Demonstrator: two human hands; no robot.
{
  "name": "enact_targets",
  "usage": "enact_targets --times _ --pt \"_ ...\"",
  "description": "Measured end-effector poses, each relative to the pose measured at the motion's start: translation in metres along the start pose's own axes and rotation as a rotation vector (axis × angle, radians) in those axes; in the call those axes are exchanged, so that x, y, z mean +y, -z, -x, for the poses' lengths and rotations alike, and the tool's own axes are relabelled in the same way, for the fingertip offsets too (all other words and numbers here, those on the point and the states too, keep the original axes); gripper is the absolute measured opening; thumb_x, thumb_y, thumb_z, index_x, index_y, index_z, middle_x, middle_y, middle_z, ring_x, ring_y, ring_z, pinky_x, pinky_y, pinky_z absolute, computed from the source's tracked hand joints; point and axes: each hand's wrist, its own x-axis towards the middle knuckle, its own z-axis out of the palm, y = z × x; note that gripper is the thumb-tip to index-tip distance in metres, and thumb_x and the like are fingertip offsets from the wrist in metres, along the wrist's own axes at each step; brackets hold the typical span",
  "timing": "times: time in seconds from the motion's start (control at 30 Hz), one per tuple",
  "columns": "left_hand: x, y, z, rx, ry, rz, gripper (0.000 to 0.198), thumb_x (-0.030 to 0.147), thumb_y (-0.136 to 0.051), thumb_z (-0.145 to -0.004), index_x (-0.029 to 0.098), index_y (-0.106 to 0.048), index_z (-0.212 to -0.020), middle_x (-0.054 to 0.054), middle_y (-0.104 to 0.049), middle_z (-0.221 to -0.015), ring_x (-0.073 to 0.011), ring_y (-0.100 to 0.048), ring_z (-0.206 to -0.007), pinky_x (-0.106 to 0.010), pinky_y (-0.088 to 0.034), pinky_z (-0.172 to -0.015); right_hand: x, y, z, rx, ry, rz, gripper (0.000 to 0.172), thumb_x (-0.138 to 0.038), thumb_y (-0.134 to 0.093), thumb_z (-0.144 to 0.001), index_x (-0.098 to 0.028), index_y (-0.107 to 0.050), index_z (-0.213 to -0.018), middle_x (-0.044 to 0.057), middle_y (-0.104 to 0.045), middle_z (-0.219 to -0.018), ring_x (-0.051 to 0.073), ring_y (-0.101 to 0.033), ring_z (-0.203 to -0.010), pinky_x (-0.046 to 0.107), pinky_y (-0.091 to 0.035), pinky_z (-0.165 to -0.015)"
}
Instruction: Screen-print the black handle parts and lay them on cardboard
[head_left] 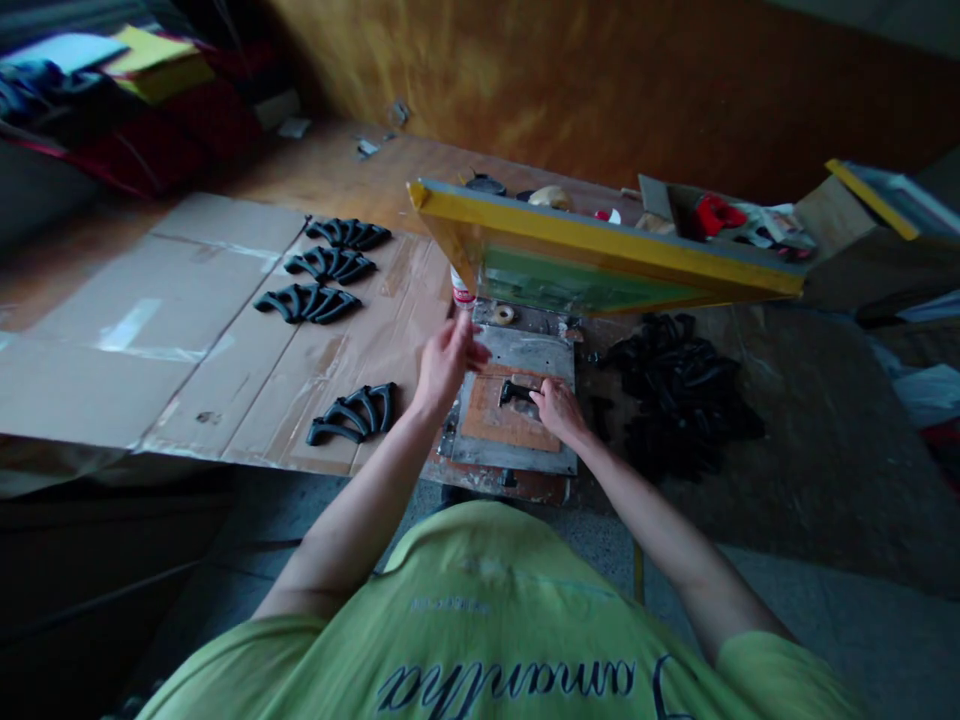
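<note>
My right hand (pixel 559 408) is closed on one end of a black plastic handle-like piece (pixel 516 392), which lies over an orange-brown board (pixel 495 425) on a grey metal plate (pixel 517 347). To the left of that plate, my left hand (pixel 450 362) is raised with loosely curled fingers apart and nothing visible in it. Above and beyond both hands, a screen-printing frame (pixel 615 232) with yellow taped edges and green mesh (pixel 555 280) is tilted up. A roll of tape (pixel 503 315) sits at the plate's far end.
Rows of black curved pieces (pixel 309 302) lie on flattened cardboard (pixel 217 330) at left, with a nearer group (pixel 354 413). A dark heap of similar pieces (pixel 679 385) lies at right. Behind the frame stands an open box (pixel 735 225). A white-and-red container (pixel 463 290) stands beside the plate.
</note>
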Motion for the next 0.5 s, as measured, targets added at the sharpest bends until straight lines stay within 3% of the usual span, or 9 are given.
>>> enact_targets --times 0.07,0.1,0.17,0.27,0.37,0.5 --pt "-0.031 -0.009 0.030 -0.299 0.286 -0.090 0.064 0.071 -0.052 -0.082 0.012 -0.062 -0.105 -0.010 -0.070 -0.078 -0.0187 -0.067 -0.066 -0.025 -0.050 -0.051 -0.015 0.008 0.003 0.061 -0.036 -0.071 0.017 -0.033 -0.046 -0.097 -0.021 -0.054 -0.088 0.009 -0.063 -0.080 0.023 -0.056 -0.084 0.032 -0.044 -0.073" --pt "-0.044 -0.014 0.044 -0.359 0.365 -0.089 0.064 0.071 -0.056 -0.079 0.013 -0.061 -0.106 -0.012 -0.072 -0.085 -0.0207 -0.068 -0.071 -0.026 -0.051 -0.051 -0.024 0.013 0.007 0.093 -0.021 -0.107 0.018 -0.033 -0.045 -0.098 -0.021 -0.054 -0.089 0.009 -0.063 -0.082 0.024 -0.056 -0.087 0.033 -0.044 -0.074" --pt "-0.065 -0.024 0.065 -0.302 0.396 0.007 0.062 0.072 -0.054 -0.079 0.016 -0.057 -0.104 -0.012 -0.072 -0.096 -0.0221 -0.069 -0.082 -0.028 -0.054 -0.058 -0.045 0.023 0.018 0.113 0.082 -0.168 0.019 -0.034 -0.043 -0.098 -0.021 -0.054 -0.090 0.010 -0.063 -0.087 0.025 -0.055 -0.091 0.035 -0.045 -0.078" --pt "-0.075 -0.029 0.077 -0.116 0.310 0.098 0.057 0.071 -0.049 -0.081 0.016 -0.053 -0.096 -0.010 -0.071 -0.097 -0.0204 -0.069 -0.084 -0.029 -0.056 -0.063 -0.058 0.036 0.032 0.053 0.340 -0.246 0.018 -0.031 -0.045 -0.098 -0.021 -0.057 -0.090 0.009 -0.063 -0.091 0.024 -0.054 -0.095 0.034 -0.045 -0.084" --pt "-0.067 -0.022 0.077 -0.172 0.267 -0.007 0.053 0.069 -0.051 -0.082 0.017 -0.053 -0.092 -0.010 -0.073 -0.094 -0.0191 -0.070 -0.077 -0.026 -0.053 -0.057 -0.018 0.048 0.028 0.056 0.396 -0.243 0.019 -0.030 -0.046 -0.097 -0.021 -0.062 -0.093 0.009 -0.063 -0.096 0.023 -0.053 -0.098 0.035 -0.043 -0.089" --pt "-0.054 -0.015 0.080 -0.213 0.208 -0.139 0.049 0.067 -0.051 -0.084 0.019 -0.051 -0.087 -0.008 -0.075 -0.089 -0.0171 -0.070 -0.070 -0.025 -0.049 -0.058 0.096 0.056 0.003 0.077 0.048 0.033 0.022 -0.030 -0.049 -0.094 -0.019 -0.067 -0.089 0.012 -0.060 -0.097 0.025 -0.051 -0.096 0.039 -0.042 -0.088"
